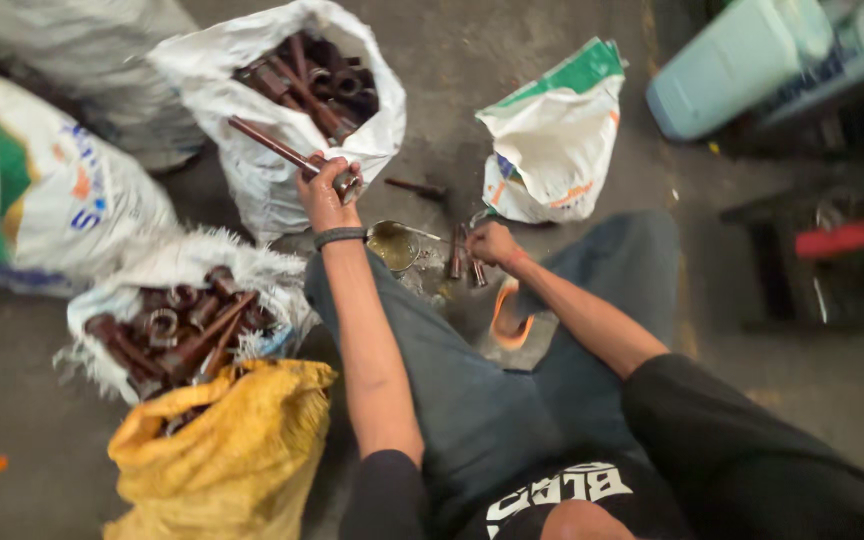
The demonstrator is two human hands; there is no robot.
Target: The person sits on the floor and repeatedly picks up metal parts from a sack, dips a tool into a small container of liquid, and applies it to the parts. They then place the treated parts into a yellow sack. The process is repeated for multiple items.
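Over the grey floor (pixel 32 440), between the seated person's knees, both hands are seen at work w/ rusty metal parts. A long brown rod (pixel 277 145) is gripped by the left hand (pixel 324 190), fingers wrapped tight round its lower end; the rod slants up-left across the mouth of a white sack (pixel 252 90) packed w/ similar brown rods and fittings. A dark band (pixel 340 237) is worn on that wrist. The right hand (pixel 494 243) is held low, just right of a small tin (pixel 392 245) of yellowish liquid, fingers curled; a short brown piece (pixel 464 258) seems to be pinched in them, but the view is too blurred to be sure of the hold. Another rod (pixel 417 187) lies loose on the floor near the sack.

At the lower left, a frayed white sack (pixel 167 270) is filled w/ more rusty parts, and a yellow sack (pixel 227 450) is set just below it, touching. A white-and-green bag (pixel 557 140) sits beyond the right hand, well apart from a pale green jerrycan (pixel 732 65) at the top right. An orange sandal (pixel 510 315) is partly seen beside the right leg.
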